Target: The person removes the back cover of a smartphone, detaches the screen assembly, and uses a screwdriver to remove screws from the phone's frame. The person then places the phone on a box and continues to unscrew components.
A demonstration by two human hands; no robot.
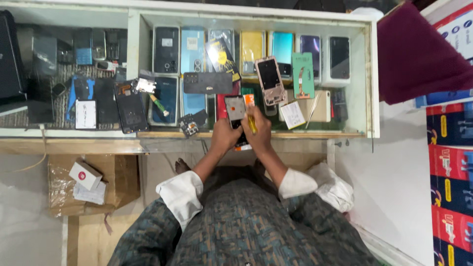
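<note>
Hands meet over the near edge of the glass counter [113, 133]. My left hand [224, 135] wraps around the lower end of an opened phone [236, 111], fingers closed on its sides, so the phone stands out over the glass just beyond my knuckles. My right hand [259, 130] sits touching the left, closed on a thin yellow tool [252, 123] whose tip rests against the phone's right edge.

Just right of the phone and a little farther off lies a pink phone frame [269, 79] with its dark back showing, tilted. Right of that frame a green circuit panel [302, 75] lies flat, and nearer, beside my right hand, a small white battery [292, 115]. Left of the phone a small black module [189, 125] rests near the counter edge, and farther left another opened phone, dark, [130, 106] lies angled. Under the glass, rows of boxed phones [192, 49] fill the case.

Nearest me, my white cuffs [181, 193] and patterned clothing fill the lower view. On the floor to the left a cardboard box [118, 182] holds a small white carton [84, 174].
</note>
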